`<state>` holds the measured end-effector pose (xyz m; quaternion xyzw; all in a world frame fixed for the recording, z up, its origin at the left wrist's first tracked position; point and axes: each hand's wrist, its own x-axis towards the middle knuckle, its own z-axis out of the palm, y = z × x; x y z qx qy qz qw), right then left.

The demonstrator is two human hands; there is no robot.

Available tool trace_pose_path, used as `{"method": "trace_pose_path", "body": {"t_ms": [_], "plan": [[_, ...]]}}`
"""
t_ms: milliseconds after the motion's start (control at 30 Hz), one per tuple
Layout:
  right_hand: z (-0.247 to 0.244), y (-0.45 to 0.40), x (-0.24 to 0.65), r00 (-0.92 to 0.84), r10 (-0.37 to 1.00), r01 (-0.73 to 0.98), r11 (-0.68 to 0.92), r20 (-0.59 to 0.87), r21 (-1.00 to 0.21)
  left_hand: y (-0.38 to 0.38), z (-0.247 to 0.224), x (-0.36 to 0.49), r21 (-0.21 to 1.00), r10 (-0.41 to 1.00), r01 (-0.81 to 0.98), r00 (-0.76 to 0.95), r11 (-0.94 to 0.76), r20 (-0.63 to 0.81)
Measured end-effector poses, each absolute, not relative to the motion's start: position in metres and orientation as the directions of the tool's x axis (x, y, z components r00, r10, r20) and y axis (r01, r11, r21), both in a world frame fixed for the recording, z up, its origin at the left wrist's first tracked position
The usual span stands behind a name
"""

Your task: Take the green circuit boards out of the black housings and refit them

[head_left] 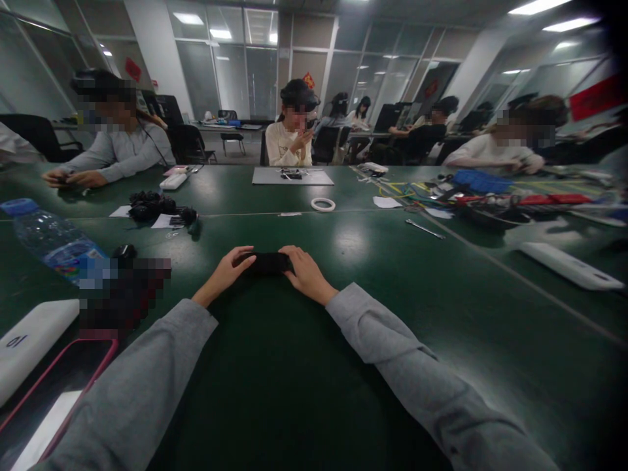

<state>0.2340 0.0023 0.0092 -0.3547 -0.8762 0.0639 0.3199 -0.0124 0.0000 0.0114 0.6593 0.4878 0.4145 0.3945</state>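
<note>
Both of my hands hold a dark, oblong object (267, 263) low over the green table (304, 327), one at each end. My left hand (228, 273) grips its left end, with the thumb on the near side. At the right end, my right hand (307, 273) has its fingers and thumb round the object. What the object is cannot be made out; it is plain black. Beyond it lies a white ring (323, 205), apart from both hands.
Left: a plastic bottle (53, 239), a white power bank (34, 340), a red-edged phone (63, 386) and black cables (147, 206). Right: a wrench (424, 228), a white bar (569, 265) and a pile of cables (481, 190). Several people sit beyond, one behind a grey board (265, 176).
</note>
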Motion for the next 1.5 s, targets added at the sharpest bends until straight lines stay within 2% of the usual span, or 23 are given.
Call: {"method": "trace_pose_path", "body": {"t_ms": [167,433,767,1067,1500], "plan": [[0.007,0.005,0.234,-0.532,0.666,0.545,0.742,0.523,-0.391,-0.005,0.017,-0.014,0.906,0.963,0.351,0.211,-0.235,0.168],[0.002,0.008,0.235,-0.468,0.778,0.494,0.624,0.420,-0.606,-0.006,0.019,-0.018,0.929,0.964,0.318,0.238,-0.190,0.116],[0.005,0.007,0.236,-0.526,0.730,0.507,0.681,0.436,-0.529,-0.006,0.023,-0.017,0.917,0.950,0.346,0.296,-0.200,0.096],[0.007,0.009,0.236,-0.507,0.744,0.454,0.660,0.436,-0.599,-0.007,0.022,-0.017,0.922,0.948,0.328,0.299,-0.207,0.106],[0.003,0.011,0.236,-0.509,0.750,0.465,0.652,0.422,-0.599,-0.003,0.016,-0.019,0.918,0.950,0.335,0.291,-0.212,0.113]]}}
